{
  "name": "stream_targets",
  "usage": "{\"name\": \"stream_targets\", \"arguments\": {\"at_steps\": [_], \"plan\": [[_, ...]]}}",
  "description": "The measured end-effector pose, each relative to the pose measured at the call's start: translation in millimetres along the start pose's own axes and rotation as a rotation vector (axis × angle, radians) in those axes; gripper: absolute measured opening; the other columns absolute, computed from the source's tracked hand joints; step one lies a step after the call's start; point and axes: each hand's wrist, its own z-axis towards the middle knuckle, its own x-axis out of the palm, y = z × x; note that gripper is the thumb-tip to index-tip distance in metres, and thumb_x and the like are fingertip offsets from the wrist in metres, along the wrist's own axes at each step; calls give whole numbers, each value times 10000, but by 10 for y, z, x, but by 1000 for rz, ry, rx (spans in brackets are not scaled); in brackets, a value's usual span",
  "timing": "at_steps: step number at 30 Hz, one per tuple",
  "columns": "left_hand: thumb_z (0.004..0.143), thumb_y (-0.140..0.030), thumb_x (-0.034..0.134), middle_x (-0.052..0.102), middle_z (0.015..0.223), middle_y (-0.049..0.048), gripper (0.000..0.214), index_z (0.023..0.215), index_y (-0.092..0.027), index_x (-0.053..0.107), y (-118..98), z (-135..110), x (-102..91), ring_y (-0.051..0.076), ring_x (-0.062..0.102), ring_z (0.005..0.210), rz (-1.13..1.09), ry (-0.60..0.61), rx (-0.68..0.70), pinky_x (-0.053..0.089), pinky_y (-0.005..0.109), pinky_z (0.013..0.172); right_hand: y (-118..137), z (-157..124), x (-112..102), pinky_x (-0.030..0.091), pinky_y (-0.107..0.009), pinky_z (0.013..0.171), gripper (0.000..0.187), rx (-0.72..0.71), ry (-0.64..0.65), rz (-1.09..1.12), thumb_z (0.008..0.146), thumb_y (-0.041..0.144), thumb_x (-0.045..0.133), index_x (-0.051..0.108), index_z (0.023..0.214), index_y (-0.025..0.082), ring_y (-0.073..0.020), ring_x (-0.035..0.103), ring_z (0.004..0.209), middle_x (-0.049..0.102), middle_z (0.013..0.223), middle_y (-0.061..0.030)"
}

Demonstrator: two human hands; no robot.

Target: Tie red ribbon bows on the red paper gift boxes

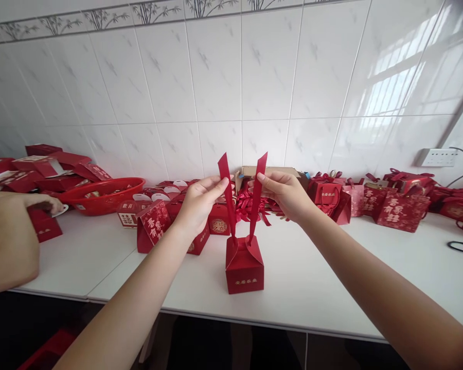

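Observation:
A small red gift box point(244, 272) with gold lettering stands upright on the white table point(308, 288), its top flaps folded together. From its top rise the two ends of a red ribbon point(256, 200), pulled up and apart in a narrow V. My left hand point(203, 198) pinches the left end between thumb and fingers. The right end is pinched the same way in my right hand point(281, 192). Both cut tips stick up above my fingers. Behind the box lies a bunch of red ribbons point(247, 206), partly covered by the raised strips.
More red boxes point(152, 223) stand to the left, near a red plastic basin point(108, 198). At far left a co-worker's arm point(13, 239) reaches over another box. Finished-looking gift bags point(403, 209) line the right. A black ring point(462, 247) and a power strip point(438, 158) are there too.

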Motion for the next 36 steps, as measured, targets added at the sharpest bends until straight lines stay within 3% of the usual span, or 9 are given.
{"name": "stream_targets", "arguments": {"at_steps": [5, 9, 12, 17, 19, 22, 26, 31, 36], "plan": [[758, -321, 731, 630, 650, -29, 237, 921, -171, 645, -19, 1, 30, 114, 597, 657, 32, 80, -9, 483, 266, 702, -14, 8, 112, 537, -299, 649, 233, 55, -5, 34, 681, 328, 786, 707, 824, 162, -137, 646, 619, 701, 685, -16], [748, -276, 746, 640, 662, -45, 337, 986, -193, 522, -60, -20, 36, 128, 626, 664, 163, 125, -79, 485, 298, 718, -37, -9, 140, 488, -255, 541, 165, 23, 146, -31, 744, 312, 724, 717, 789, 153, -107, 583, 545, 664, 653, -5], [742, -258, 747, 653, 707, -36, 363, 1000, -193, 501, -76, -36, 25, 124, 623, 665, 247, 150, -108, 477, 299, 709, -64, -44, 147, 464, -232, 532, 161, 0, 260, -43, 777, 322, 703, 712, 762, 162, -87, 542, 540, 648, 639, 5], [743, -205, 717, 658, 742, -18, 381, 1062, -180, 509, -68, -41, -2, 146, 649, 728, 183, 166, -171, 479, 319, 747, -113, -73, 153, 530, -260, 601, 244, -51, 307, -75, 817, 395, 668, 721, 924, 182, -108, 607, 607, 680, 733, -7], [723, -160, 706, 665, 775, -4, 395, 1067, -168, 512, -68, -40, -9, 154, 662, 725, 100, 186, -220, 485, 327, 748, -136, -65, 122, 558, -294, 682, 254, -143, 327, -178, 857, 396, 620, 719, 976, 195, -139, 656, 706, 702, 791, -24], [705, -96, 653, 669, 789, 11, 380, 1054, -157, 516, -77, -44, -14, 156, 669, 667, -2, 230, -321, 494, 311, 684, -165, -51, 41, 548, -322, 805, 223, -444, 351, -480, 914, 319, 552, 724, 1015, 220, -166, 663, 868, 725, 914, -49], [722, -71, 587, 675, 739, 35, 337, 1044, -146, 522, -86, -58, -15, 182, 678, 651, -57, 317, -455, 495, 297, 617, -179, -52, -47, 546, -299, 805, 291, -769, 425, -731, 956, 191, 448, 704, 1086, 238, -158, 642, 930, 712, 995, -65], [727, -62, 569, 667, 694, 46, 271, 987, -140, 553, -61, -53, -49, 189, 673, 626, -132, 295, -549, 508, 309, 619, -195, -55, -77, 545, -287, 726, 310, -923, 400, -866, 966, 165, 418, 701, 1081, 216, -154, 628, 856, 697, 971, -83], [770, -62, 574, 647, 711, 37, 164, 907, -153, 570, -10, -26, -99, 182, 661, 638, -195, 260, -538, 503, 291, 589, -236, -24, -129, 512, -302, 713, 284, -1015, 321, -1123, 956, 149, 445, 703, 1064, 200, -163, 625, 815, 721, 945, -72]]}}
